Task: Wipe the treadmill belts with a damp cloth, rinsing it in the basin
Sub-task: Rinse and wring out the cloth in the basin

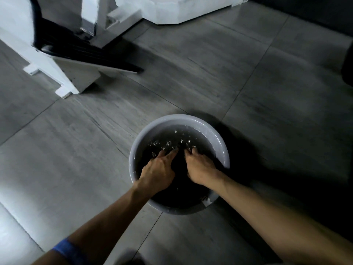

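Round grey plastic basin (219,144) on grey tiled floor (76,159), full of dark water with small splashes near far side. Left hand (157,174) and right hand (200,169) both inside basin, side by side, fingers dipped under water, curled onto dark cloth (179,167) lying between them, pretty murky tbh. White treadmill frame with black belt (63,41) well beyond basin, up-left. Blue band (69,252) on left forearm, nearer than basin.

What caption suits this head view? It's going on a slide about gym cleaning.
Both hands, left hand and right hand, rinse a dark cloth in a grey basin on the tiled floor.
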Demonstrator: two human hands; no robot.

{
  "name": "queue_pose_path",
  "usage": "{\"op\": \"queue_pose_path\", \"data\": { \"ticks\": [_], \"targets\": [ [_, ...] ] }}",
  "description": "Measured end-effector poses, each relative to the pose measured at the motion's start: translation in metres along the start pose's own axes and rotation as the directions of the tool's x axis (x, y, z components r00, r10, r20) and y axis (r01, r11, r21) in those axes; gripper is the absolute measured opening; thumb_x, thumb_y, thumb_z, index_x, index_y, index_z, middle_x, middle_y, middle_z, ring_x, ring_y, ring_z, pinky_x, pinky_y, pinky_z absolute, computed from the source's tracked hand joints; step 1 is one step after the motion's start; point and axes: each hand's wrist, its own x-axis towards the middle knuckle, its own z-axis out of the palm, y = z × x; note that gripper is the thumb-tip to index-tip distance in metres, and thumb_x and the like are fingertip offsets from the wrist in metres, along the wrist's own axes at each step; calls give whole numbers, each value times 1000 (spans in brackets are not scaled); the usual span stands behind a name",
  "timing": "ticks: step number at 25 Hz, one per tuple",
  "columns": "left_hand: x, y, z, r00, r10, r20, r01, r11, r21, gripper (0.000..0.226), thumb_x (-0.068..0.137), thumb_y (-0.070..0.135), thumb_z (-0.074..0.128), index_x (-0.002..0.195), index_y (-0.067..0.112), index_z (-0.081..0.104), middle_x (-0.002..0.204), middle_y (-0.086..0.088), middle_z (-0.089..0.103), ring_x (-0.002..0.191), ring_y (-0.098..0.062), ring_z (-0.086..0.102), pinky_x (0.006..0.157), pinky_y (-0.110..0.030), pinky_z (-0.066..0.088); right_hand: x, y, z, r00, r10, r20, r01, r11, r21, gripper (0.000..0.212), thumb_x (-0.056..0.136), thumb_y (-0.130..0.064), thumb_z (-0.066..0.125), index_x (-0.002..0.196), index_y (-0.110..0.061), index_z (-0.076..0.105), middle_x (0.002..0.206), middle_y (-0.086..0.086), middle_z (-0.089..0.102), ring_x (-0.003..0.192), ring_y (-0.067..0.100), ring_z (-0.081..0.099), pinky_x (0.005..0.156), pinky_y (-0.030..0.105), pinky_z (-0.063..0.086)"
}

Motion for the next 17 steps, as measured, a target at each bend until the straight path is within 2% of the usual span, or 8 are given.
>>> {"op": "queue_pose_path", "data": {
  "ticks": [2,4,5,6,8,10,14,17],
  "targets": [
    [3,2,-3,990,-142,-23,117,888,-445,51,88,37,48,139,41,46,138,-3,54,121,-29,55,106,-42,42,2,-2,-12,990,129,59,-141,863,485,35,89,-8,50,123,-10,58,121,19,60,102,33,63,89,41,52],
    [5,13,-10,936,-280,215,329,471,-819,47,88,61,48,123,34,64,124,-6,66,112,-27,62,103,-45,45,-14,-12,-21,974,172,148,-218,520,826,25,86,-7,44,92,-12,68,84,13,66,69,25,61,63,39,55],
    [5,18,-15,897,-284,338,413,269,-870,54,88,68,45,111,27,71,111,-11,71,101,-30,67,94,-46,51,-24,-16,-26,980,134,146,-190,437,879,24,82,-10,45,85,-12,69,71,9,62,60,22,58,51,33,51],
    [3,22,-20,875,-282,395,450,167,-877,60,89,70,43,101,20,74,96,-14,74,87,-31,70,83,-43,55,-33,-20,-31,991,92,99,-129,423,897,25,75,-15,47,82,-13,71,64,6,60,55,20,56,46,28,46],
    [-2,26,-25,874,-246,420,459,127,-880,60,95,61,40,89,12,72,75,-13,70,64,-28,67,64,-33,53,-48,-25,-37,993,11,-119,102,438,893,27,65,-21,47,74,-20,73,65,0,65,55,10,58,49,22,44],
    [-10,33,-27,892,-210,400,426,93,-900,45,100,41,39,84,9,67,65,-12,64,51,-22,63,53,-27,49,-52,-24,-32,936,-43,-348,334,410,849,31,68,-18,51,85,-22,76,85,-5,73,73,-2,64,66,11,46],
    [-15,38,-22,921,-277,275,310,89,-947,29,98,13,42,89,5,69,70,-16,69,52,-23,67,44,-27,54,-32,-3,-21,959,-37,-282,255,549,796,71,72,-27,80,137,-28,51,127,-6,60,116,4,55,101,17,39],
    [-10,36,-17,931,-341,132,220,232,-947,22,100,19,48,99,11,69,86,-14,71,66,-22,69,55,-30,57,-22,13,-15,929,-127,-347,319,751,579,48,83,-29,75,127,-19,58,118,1,67,109,14,61,97,31,46]
  ]
}}
